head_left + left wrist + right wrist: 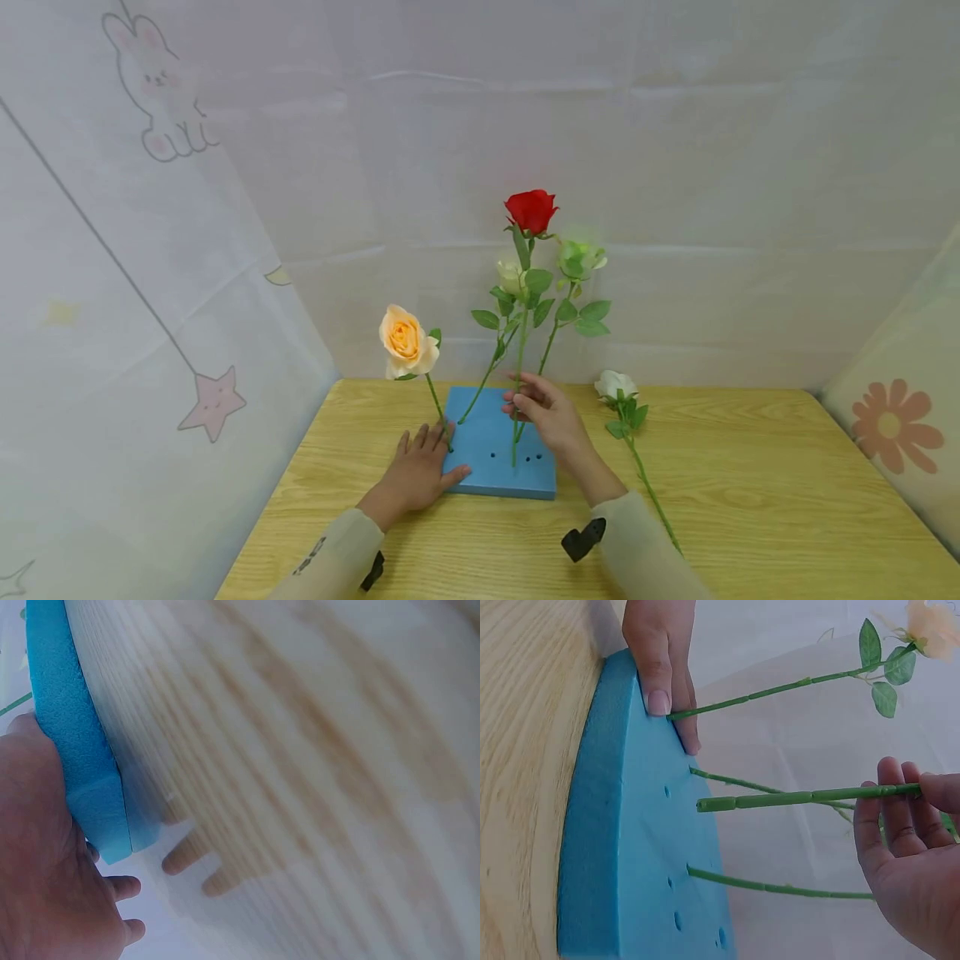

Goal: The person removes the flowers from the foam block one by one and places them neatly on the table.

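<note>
My right hand (551, 417) pinches the green stem of a red rose (531, 212) between thumb and fingers. In the right wrist view, the cut end of this rose stem (765, 799) hangs just off the face of a blue foam block (498, 479). My left hand (420, 471) rests at the block's left edge, fingers extended, thumb near the front corner. Beside its fingers, a peach rose (406, 342) stands in the block. A cream rose (512, 277), partly hidden behind the red rose's leaves, and a pale green flower (580, 259) also stand in it, leaning.
A white rose (615, 385) lies on the wooden table (750, 467), right of the block, its stem towards the front. Several small holes (492, 455) show in the block's top. A pale sheet (712, 208) hangs behind the table.
</note>
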Demonstrator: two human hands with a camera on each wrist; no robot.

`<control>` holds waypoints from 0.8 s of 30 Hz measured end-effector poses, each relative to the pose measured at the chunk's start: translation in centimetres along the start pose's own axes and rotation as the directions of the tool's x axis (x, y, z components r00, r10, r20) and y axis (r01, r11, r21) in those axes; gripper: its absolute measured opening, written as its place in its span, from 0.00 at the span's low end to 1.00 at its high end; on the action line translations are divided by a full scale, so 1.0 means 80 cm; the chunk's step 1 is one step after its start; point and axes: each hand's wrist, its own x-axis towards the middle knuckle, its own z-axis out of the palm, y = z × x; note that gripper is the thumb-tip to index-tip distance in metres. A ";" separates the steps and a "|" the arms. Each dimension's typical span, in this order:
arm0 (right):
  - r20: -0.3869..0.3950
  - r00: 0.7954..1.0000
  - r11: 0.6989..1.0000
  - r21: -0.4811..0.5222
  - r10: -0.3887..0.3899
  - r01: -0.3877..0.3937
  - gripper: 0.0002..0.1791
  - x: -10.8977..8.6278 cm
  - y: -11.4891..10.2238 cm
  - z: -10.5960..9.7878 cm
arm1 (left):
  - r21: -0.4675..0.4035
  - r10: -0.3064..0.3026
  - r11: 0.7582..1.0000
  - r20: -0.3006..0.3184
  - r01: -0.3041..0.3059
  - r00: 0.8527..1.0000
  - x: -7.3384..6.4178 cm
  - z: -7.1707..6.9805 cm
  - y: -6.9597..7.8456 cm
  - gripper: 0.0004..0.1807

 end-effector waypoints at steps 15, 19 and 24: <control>0.004 1.000 1.000 -0.016 -0.002 0.002 0.23 -0.019 -0.009 -0.029 | 0.011 0.010 1.000 -0.004 -0.010 1.000 0.001 0.006 -0.003 0.52; 0.016 1.000 1.000 -0.023 -0.008 0.009 0.23 -0.024 -0.010 -0.034 | 0.008 0.021 1.000 -0.022 -0.021 1.000 0.000 0.004 -0.002 0.51; 0.023 0.999 0.999 -0.027 -0.023 0.024 0.24 -0.028 -0.012 -0.041 | 0.028 0.010 1.000 -0.027 -0.010 1.000 -0.002 0.001 0.000 0.50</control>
